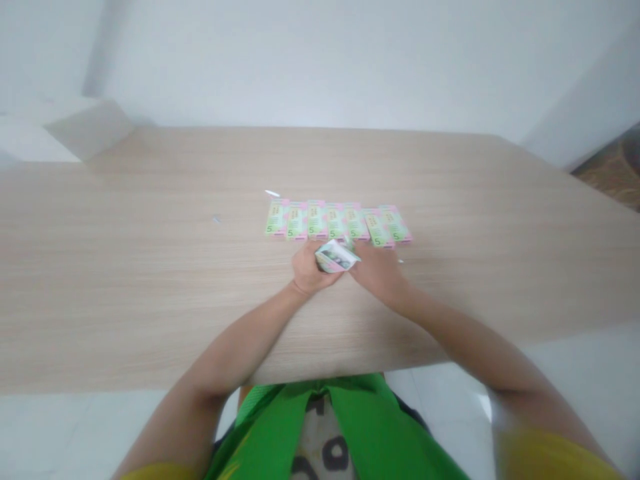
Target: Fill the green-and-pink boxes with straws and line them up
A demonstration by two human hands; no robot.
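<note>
Both my hands meet just in front of a row of several small green and pink packets (338,222) lying side by side on the wooden table (150,280). My left hand (311,270) is closed around one such packet (336,257), held tilted above the table. My right hand (379,268) touches the same packet from the right, fingers curled on its edge. The hands are blurred, so finger detail is faint.
A small white scrap (273,193) lies left of the row's far end, and a tiny fleck (216,218) further left. A cardboard box (85,123) stands at the table's far left corner. The near table edge (320,383) runs above my green apron.
</note>
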